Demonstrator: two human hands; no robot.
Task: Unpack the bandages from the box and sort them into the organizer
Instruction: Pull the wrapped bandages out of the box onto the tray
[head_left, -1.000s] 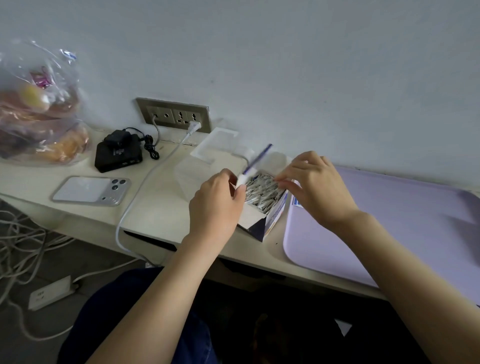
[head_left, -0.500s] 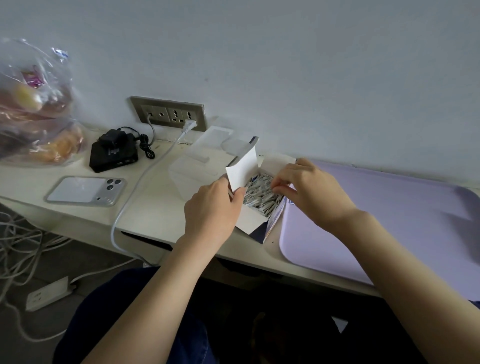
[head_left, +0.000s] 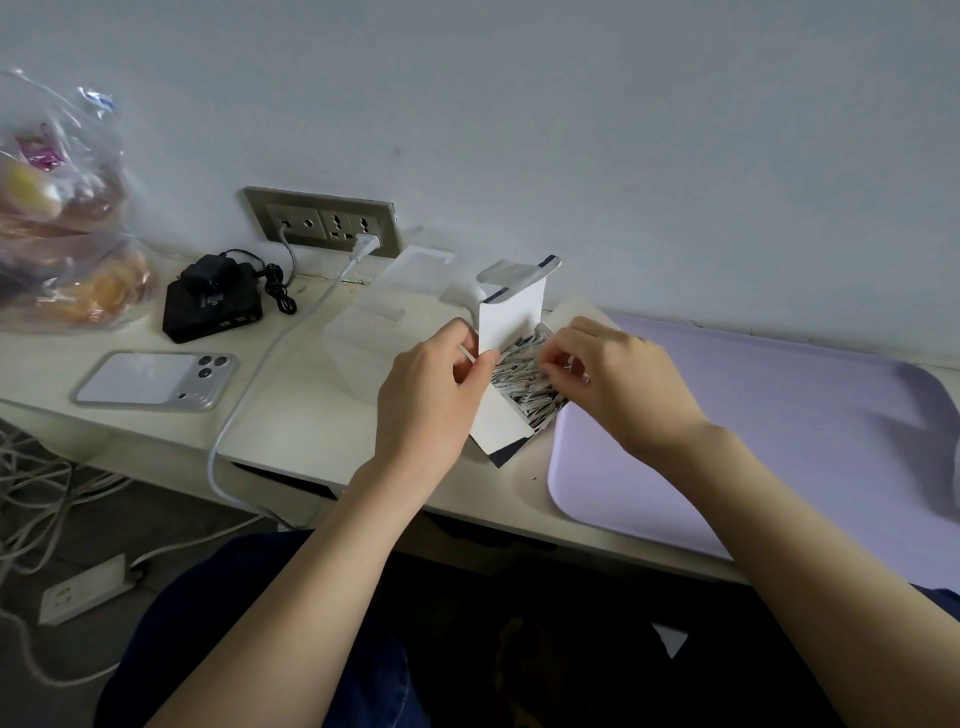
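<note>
Unpacking step: our left hand (head_left: 431, 384) pinches the box flap (head_left: 511, 317) open, right hand (head_left: 618, 384) pinches bandages (head_left: 522, 384) — next we lift them into the clear organizer (head_left: 358, 338).

A: What colour is the box (head_left: 511, 322)?
B: White on the raised flap, dark navy along its edges. The bandages (head_left: 524, 382) inside show pale grey and white wrappers.
A: And the organizer (head_left: 363, 338)?
B: Clear, slightly frosted plastic. The tray (head_left: 779, 426) is plain lilac, the table (head_left: 311, 431) cream.
A: Anything else?
B: A black device (head_left: 208, 312), a silver-white phone (head_left: 150, 382), a white cable (head_left: 213, 467), a grey socket plate (head_left: 319, 221).
</note>
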